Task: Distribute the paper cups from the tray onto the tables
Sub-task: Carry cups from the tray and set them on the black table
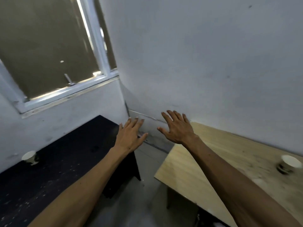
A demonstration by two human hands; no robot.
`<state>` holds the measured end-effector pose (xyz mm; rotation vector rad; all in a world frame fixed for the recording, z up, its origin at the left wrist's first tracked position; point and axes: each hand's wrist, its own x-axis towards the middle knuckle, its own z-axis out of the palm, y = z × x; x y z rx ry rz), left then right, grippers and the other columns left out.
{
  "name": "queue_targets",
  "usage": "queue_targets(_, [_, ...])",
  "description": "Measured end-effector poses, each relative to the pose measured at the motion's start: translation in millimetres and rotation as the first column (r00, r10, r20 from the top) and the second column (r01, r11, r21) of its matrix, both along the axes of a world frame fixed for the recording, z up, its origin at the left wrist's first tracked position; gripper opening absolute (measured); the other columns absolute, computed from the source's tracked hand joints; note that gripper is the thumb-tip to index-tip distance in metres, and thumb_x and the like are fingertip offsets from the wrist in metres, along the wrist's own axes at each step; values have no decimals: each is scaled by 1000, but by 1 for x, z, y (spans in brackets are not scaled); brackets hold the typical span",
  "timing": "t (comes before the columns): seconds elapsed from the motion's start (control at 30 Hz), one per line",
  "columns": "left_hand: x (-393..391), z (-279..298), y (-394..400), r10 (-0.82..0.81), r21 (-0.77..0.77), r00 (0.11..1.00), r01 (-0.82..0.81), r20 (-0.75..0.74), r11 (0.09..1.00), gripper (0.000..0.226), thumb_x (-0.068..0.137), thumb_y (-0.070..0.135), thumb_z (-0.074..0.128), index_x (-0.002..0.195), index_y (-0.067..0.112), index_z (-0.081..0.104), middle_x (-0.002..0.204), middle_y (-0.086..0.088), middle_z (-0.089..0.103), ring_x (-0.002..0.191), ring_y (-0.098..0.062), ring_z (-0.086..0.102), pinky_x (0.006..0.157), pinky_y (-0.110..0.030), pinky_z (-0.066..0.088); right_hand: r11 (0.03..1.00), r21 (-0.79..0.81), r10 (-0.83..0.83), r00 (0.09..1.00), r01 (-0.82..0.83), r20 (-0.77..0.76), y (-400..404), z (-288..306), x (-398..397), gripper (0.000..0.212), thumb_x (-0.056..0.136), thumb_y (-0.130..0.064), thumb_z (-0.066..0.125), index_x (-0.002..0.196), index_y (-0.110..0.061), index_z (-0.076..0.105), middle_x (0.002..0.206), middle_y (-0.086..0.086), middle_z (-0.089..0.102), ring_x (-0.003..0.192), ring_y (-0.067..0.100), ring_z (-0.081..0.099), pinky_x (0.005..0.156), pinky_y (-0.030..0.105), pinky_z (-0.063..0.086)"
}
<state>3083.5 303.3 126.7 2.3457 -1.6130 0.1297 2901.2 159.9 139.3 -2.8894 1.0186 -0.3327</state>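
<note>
Only the person's two arms and hands show. Both forearms are bare along the whole length in view, with no sleeve or cuff reaching into the picture. The left hand (131,136) wears no glove, ring, watch or band at the wrist, and its fingernails look short and pale. The right hand (177,129) is likewise bare, with nothing on its fingers or wrist. Tendons stand out along the back of each hand.
</note>
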Motion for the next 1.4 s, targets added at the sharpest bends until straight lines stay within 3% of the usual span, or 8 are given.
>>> queue_targets(0.27, [-196, -14, -27, -279, -19, 960, 280, 8, 960, 72, 95, 63, 44, 157, 33, 24, 165, 2, 23, 154, -25, 15, 120, -59, 13, 945, 1, -327, 945, 327, 19, 55, -12, -244, 77, 97, -70, 25, 160, -30, 8, 168, -3, 7, 155, 22, 3, 125, 51, 1])
queue_targets(0.43, [-358, -13, -36, -513, 11, 859, 513, 8, 859, 71, 95, 61, 46, 157, 36, 23, 166, 2, 22, 154, -23, 13, 122, -58, 14, 850, 46, -526, 850, 525, 6, 98, -16, -401, 77, 97, -70, 26, 160, -31, 8, 169, -2, 5, 155, 22, 2, 125, 50, 1])
queue_targets(0.63, [-568, -10, -44, -732, 5, 681, 732, -21, 681, 70, 96, 61, 46, 157, 34, 24, 166, 2, 22, 155, -23, 11, 121, -58, 13, 689, 63, -724, 689, 722, 11, 149, -19, -604, 77, 97, -70, 26, 160, -31, 8, 169, -3, 5, 155, 22, 1, 125, 51, 1])
queue_targets(1.0, [-991, -8, 3, -942, -3, 329, 944, -61, 330, 70, 96, 62, 45, 157, 33, 24, 166, 1, 22, 154, -25, 15, 120, -59, 14, 309, 66, -950, 311, 949, -26, 281, -6, -987, 78, 98, -68, 26, 161, -28, 3, 169, 1, 2, 155, 24, 0, 125, 52, -1])
queue_targets(1.2, [-1170, -2, 42, -995, -6, 97, 995, -38, 97, 73, 96, 61, 46, 158, 33, 20, 166, -1, 19, 154, -27, 16, 121, -60, 12, 94, 78, -995, 91, 993, 40, 354, -10, -1126, 77, 97, -69, 28, 160, -31, 6, 169, -2, 5, 155, 23, 2, 124, 52, 1])
queue_targets(1.4, [-1318, -15, 73, -996, 30, -76, 997, -47, -77, 71, 97, 63, 42, 158, 37, 17, 167, 2, 17, 155, -23, 10, 122, -57, 6, -84, 129, -994, -92, 988, 60, 407, -28, -1241, 75, 98, -68, 29, 160, -31, 7, 169, 0, 8, 155, 24, 3, 125, 53, 1])
